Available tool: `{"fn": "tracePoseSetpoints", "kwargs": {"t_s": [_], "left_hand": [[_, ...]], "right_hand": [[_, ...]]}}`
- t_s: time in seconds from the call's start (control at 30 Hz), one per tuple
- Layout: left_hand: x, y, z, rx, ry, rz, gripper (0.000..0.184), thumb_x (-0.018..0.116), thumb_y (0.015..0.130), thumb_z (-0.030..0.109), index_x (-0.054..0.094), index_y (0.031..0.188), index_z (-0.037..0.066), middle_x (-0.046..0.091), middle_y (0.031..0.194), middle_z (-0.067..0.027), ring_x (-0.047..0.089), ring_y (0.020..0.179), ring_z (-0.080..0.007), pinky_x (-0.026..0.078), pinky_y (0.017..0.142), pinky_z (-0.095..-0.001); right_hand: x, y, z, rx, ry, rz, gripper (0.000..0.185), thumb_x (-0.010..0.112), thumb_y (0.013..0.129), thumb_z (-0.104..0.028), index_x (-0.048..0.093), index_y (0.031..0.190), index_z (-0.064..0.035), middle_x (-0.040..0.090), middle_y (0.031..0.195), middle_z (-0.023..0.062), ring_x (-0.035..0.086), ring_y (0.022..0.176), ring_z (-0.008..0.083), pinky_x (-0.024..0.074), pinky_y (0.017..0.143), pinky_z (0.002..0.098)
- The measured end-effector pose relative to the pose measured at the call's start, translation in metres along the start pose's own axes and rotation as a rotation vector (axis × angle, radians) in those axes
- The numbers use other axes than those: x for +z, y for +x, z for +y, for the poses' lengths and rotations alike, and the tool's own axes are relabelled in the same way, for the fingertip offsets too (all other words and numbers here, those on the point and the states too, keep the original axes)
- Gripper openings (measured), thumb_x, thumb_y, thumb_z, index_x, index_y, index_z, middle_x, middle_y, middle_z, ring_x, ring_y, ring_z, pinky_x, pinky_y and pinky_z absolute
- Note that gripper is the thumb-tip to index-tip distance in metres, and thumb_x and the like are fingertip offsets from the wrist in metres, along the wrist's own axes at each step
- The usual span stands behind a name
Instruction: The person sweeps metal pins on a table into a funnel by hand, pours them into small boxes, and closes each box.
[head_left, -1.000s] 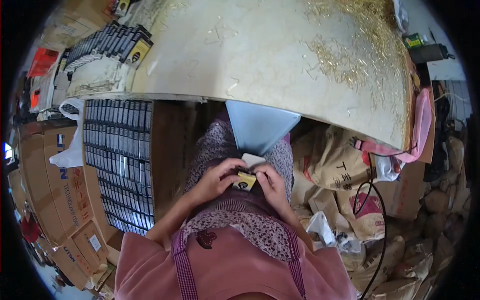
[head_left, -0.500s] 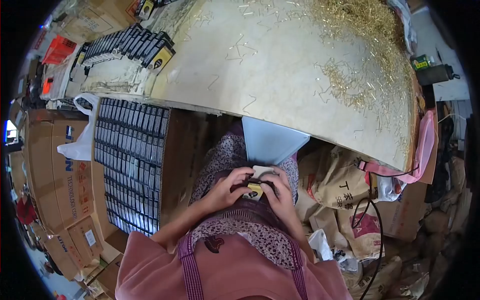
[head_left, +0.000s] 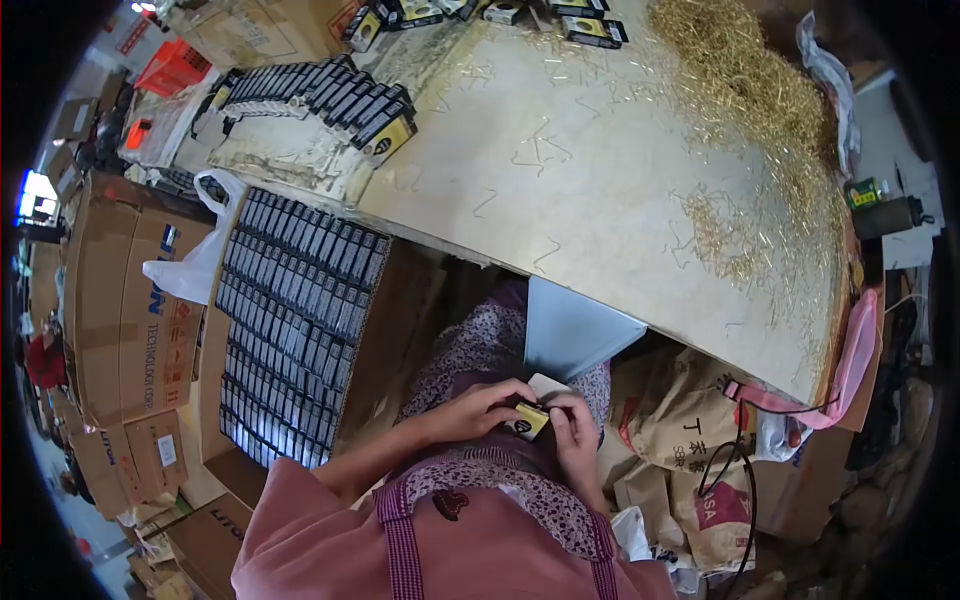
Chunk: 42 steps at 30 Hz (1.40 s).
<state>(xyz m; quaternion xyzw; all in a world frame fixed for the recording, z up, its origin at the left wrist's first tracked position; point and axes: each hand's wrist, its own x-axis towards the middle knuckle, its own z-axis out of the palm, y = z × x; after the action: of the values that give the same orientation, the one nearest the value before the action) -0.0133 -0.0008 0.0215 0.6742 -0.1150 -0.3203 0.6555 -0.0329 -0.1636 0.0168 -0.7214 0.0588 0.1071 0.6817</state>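
Note:
Above my lap, my left hand [head_left: 487,408] and my right hand [head_left: 572,425] both grip a small black and yellow box [head_left: 529,420] from either side. A pale flat piece [head_left: 547,386] sticks up behind the box, close to my fingers; whether it is joined to the box cannot be made out. Just beyond my hands, a light blue panel [head_left: 575,325] slopes down from the table's edge toward my lap.
A carton of dark small boxes [head_left: 290,320] stands at the left. On the table [head_left: 450,200] lie a row of similar boxes [head_left: 320,92] and a heap of gold wire pieces [head_left: 760,100]. Paper sacks [head_left: 680,430] and a pink strap [head_left: 850,350] are at the right.
The view has swung, so the table and carton appear lower and farther right, and more boxes show at the top. Both hands still hold the small box, with slightly shifted fingers.

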Motion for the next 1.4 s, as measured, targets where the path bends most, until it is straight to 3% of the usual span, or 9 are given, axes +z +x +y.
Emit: {"fn": "tracePoseSetpoints", "kwargs": {"t_s": [0.23, 0.37, 0.7, 0.87, 1.03, 1.17, 1.2, 1.27, 1.4], "left_hand": [[0.008, 0.006, -0.002, 0.028, -0.009, 0.066, 0.030, 0.043, 0.069, 0.000, 0.039, 0.098, 0.005, 0.047, 0.091, -0.0060, 0.046, 0.077, -0.0154, 0.037, 0.066, -0.0245], [0.008, 0.010, -0.006, 0.139, 0.052, -0.003, 0.030, 0.044, 0.068, 0.000, 0.039, 0.098, 0.005, 0.048, 0.092, -0.0075, 0.047, 0.078, -0.0190, 0.037, 0.067, -0.0264], [0.011, 0.012, -0.012, 0.177, -0.021, 0.089, 0.030, 0.045, 0.068, 0.002, 0.038, 0.098, 0.003, 0.046, 0.095, -0.0096, 0.046, 0.082, -0.0212, 0.037, 0.070, -0.0284], [0.008, 0.007, 0.003, 0.011, 0.089, -0.063, 0.032, 0.046, 0.067, 0.003, 0.038, 0.098, 0.004, 0.044, 0.098, -0.0103, 0.047, 0.080, -0.0213, 0.037, 0.070, -0.0293], [-0.017, 0.010, 0.027, 0.338, 0.220, 0.325, 0.030, 0.050, 0.066, 0.004, 0.041, 0.095, 0.004, 0.048, 0.088, -0.0096, 0.050, 0.068, -0.0193, 0.041, 0.059, -0.0265], [-0.095, 0.018, 0.077, 0.292, 0.520, 0.898, 0.027, 0.055, 0.062, 0.004, 0.047, 0.087, 0.001, 0.052, 0.071, -0.0081, 0.047, 0.052, -0.0140, 0.038, 0.046, -0.0210], [-0.113, 0.024, 0.084, 0.271, 0.513, 1.000, 0.028, 0.055, 0.061, 0.006, 0.047, 0.088, 0.001, 0.051, 0.074, -0.0083, 0.047, 0.061, -0.0161, 0.038, 0.054, -0.0217], [-0.162, 0.042, 0.076, 0.549, 1.179, 1.173, 0.027, 0.054, 0.062, 0.008, 0.047, 0.087, 0.000, 0.047, 0.084, -0.0103, 0.043, 0.076, -0.0187, 0.034, 0.067, -0.0261], [-0.176, 0.057, 0.095, 0.209, 1.213, 1.399, 0.049, 0.060, 0.056, 0.025, 0.043, 0.096, 0.004, 0.036, 0.101, -0.0140, 0.036, 0.089, -0.0252, 0.025, 0.077, -0.0361]], "right_hand": [[-0.005, 0.005, -0.014, 0.006, 0.055, -0.003, 0.014, 0.047, 0.067, 0.002, 0.050, 0.080, 0.0027, 0.050, 0.081, 0.0081, 0.045, 0.070, 0.0132, 0.0340, 0.066, 0.0198], [-0.009, 0.007, -0.017, 0.281, 0.300, 0.062, 0.010, 0.049, 0.065, 0.003, 0.052, 0.074, 0.0033, 0.052, 0.078, 0.0081, 0.046, 0.069, 0.0128, 0.0339, 0.066, 0.0194], [-0.023, 0.007, 0.000, 0.022, 0.061, -0.194, 0.009, 0.050, 0.064, 0.003, 0.052, 0.073, 0.0037, 0.051, 0.081, 0.0086, 0.046, 0.068, 0.0130, 0.0335, 0.065, 0.0187], [-0.016, -0.003, -0.012, 0.054, -0.132, -0.102, 0.015, 0.050, 0.063, 0.002, 0.052, 0.077, 0.0032, 0.049, 0.086, 0.0099, 0.046, 0.074, 0.0159, 0.0347, 0.068, 0.0217], [-0.007, 0.019, -0.027, -0.444, -0.316, -0.038, 0.021, 0.049, 0.063, 0.000, 0.050, 0.083, 0.0018, 0.047, 0.091, 0.0113, 0.044, 0.082, 0.0201, 0.0354, 0.072, 0.0261], [-0.016, 0.061, -0.058, -0.712, -0.560, 0.169, 0.028, 0.049, 0.064, -0.005, 0.047, 0.092, -0.0007, 0.042, 0.101, 0.0132, 0.039, 0.093, 0.0242, 0.0310, 0.080, 0.0336], [-0.024, 0.074, -0.062, -0.737, -0.710, 0.205, 0.033, 0.050, 0.065, -0.007, 0.045, 0.097, -0.0017, 0.040, 0.104, 0.0136, 0.037, 0.096, 0.0247, 0.0295, 0.082, 0.0346], [-0.026, 0.104, -0.083, -0.812, -0.878, 0.350, 0.044, 0.050, 0.067, -0.014, 0.035, 0.108, -0.0052, 0.033, 0.112, 0.0132, 0.030, 0.104, 0.0255, 0.0240, 0.086, 0.0371], [-0.048, 0.139, -0.106, -0.726, -1.199, 0.392, 0.049, 0.048, 0.069, -0.023, 0.030, 0.112, -0.0084, 0.026, 0.118, 0.0117, 0.024, 0.109, 0.0248, 0.0149, 0.090, 0.0404]]}}
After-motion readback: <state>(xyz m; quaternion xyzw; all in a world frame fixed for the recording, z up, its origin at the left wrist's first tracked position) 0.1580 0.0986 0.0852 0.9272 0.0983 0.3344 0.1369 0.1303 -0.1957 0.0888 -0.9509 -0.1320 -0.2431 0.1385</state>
